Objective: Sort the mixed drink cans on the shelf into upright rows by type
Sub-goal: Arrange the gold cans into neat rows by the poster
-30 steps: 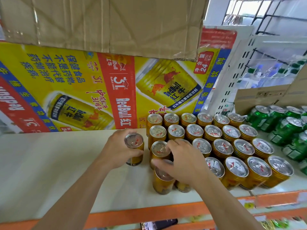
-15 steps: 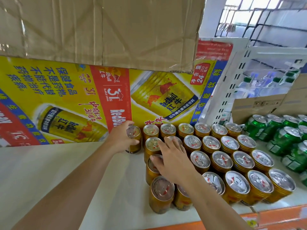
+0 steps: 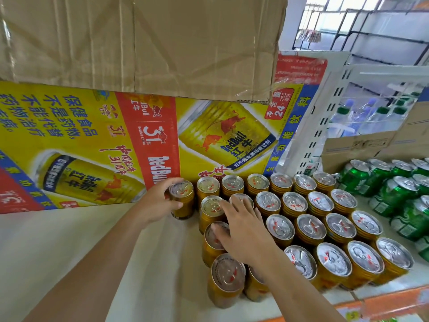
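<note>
The gold can (image 3: 182,196) is stiff, ribbed metal, smooth and probably full and heavy, so take it round the wall, below the silver lid. Your left grip (image 3: 153,205) curls round it where it stands upright on the shelf (image 3: 69,252), at the left end of the back row. Your right grip (image 3: 243,228) rests with spread fingers on the neighbouring gold cans (image 3: 336,228) and holds nothing.

Gold cans (image 3: 308,231): gold ribbed sides, silver tops, red marks.
Green cans (image 3: 394,196): green sides, silver tops.
Printed carton (image 3: 81,140): yellow, red band, blue edging.
Shelf (image 3: 58,247): white, orange edge.
</note>
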`<state>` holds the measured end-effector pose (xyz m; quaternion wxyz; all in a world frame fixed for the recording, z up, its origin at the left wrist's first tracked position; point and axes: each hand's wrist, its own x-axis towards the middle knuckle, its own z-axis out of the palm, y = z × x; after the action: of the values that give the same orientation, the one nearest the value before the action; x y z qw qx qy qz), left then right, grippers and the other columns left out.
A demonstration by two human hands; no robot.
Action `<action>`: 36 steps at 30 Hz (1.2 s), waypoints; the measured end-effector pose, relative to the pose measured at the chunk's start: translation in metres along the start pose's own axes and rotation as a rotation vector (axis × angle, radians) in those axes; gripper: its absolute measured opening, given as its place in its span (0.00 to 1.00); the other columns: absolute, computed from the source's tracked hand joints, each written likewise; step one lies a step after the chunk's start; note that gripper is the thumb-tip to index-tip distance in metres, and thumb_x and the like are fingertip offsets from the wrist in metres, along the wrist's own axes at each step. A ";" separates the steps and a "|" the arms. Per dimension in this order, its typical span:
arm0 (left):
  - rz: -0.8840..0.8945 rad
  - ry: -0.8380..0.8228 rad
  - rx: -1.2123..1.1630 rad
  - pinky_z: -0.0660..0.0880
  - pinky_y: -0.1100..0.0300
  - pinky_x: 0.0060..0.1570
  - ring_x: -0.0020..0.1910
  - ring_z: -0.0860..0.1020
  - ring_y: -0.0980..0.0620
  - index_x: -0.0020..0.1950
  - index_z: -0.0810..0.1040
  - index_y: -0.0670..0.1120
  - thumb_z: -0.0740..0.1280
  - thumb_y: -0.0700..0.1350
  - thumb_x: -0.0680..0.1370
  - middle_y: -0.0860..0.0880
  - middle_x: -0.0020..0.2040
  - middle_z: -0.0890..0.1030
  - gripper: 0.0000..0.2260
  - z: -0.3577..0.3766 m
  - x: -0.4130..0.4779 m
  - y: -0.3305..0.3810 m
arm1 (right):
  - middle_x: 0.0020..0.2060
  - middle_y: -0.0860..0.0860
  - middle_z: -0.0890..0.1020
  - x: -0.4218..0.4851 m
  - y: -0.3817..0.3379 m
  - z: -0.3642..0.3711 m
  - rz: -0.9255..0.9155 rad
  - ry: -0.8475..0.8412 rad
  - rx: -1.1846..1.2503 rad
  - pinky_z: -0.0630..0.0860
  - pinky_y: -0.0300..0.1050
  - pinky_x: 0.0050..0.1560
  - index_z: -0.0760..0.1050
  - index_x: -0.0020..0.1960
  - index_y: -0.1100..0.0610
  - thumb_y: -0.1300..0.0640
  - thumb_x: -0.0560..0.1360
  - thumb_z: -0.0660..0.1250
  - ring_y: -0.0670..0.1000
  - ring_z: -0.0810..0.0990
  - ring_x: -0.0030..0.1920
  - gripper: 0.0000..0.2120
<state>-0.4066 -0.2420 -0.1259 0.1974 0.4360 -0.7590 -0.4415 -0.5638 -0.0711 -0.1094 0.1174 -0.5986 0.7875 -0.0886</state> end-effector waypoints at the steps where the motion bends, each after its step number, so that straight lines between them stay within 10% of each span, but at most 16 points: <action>1: 0.002 0.002 0.008 0.71 0.67 0.47 0.57 0.74 0.55 0.65 0.74 0.53 0.73 0.37 0.72 0.54 0.59 0.75 0.24 0.000 -0.001 0.001 | 0.76 0.52 0.56 0.001 0.000 0.000 0.004 0.003 0.007 0.52 0.61 0.75 0.52 0.77 0.49 0.41 0.80 0.55 0.58 0.49 0.77 0.30; 6: -0.025 0.203 0.137 0.69 0.61 0.44 0.50 0.74 0.54 0.59 0.70 0.50 0.79 0.56 0.65 0.54 0.51 0.75 0.29 0.011 -0.002 0.010 | 0.77 0.52 0.54 0.002 -0.005 0.004 0.030 0.013 -0.030 0.51 0.60 0.74 0.51 0.78 0.49 0.38 0.80 0.52 0.57 0.48 0.78 0.31; 14: 0.008 0.142 -0.071 0.74 0.62 0.47 0.49 0.77 0.58 0.47 0.76 0.59 0.78 0.46 0.69 0.59 0.47 0.79 0.15 -0.002 -0.005 -0.003 | 0.78 0.54 0.50 0.004 -0.004 0.014 0.035 0.011 -0.105 0.54 0.60 0.73 0.48 0.78 0.47 0.31 0.66 0.30 0.58 0.45 0.78 0.44; 21: 0.037 0.058 -0.137 0.71 0.68 0.49 0.53 0.75 0.60 0.60 0.75 0.54 0.73 0.41 0.74 0.58 0.53 0.78 0.18 0.003 -0.003 -0.007 | 0.78 0.53 0.49 0.003 -0.002 0.015 0.024 0.018 -0.108 0.55 0.60 0.73 0.48 0.77 0.45 0.31 0.66 0.29 0.57 0.44 0.78 0.43; 36: -0.082 0.179 -0.490 0.71 0.48 0.65 0.63 0.74 0.53 0.65 0.75 0.55 0.72 0.44 0.74 0.54 0.62 0.77 0.20 0.028 0.002 -0.022 | 0.78 0.52 0.49 0.001 -0.004 0.014 0.017 0.041 -0.117 0.56 0.59 0.73 0.49 0.77 0.44 0.32 0.66 0.28 0.57 0.44 0.78 0.42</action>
<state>-0.4164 -0.2351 -0.1590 0.3452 0.4430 -0.5907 -0.5793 -0.5565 -0.0728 -0.1216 0.0669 -0.5956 0.7987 -0.0535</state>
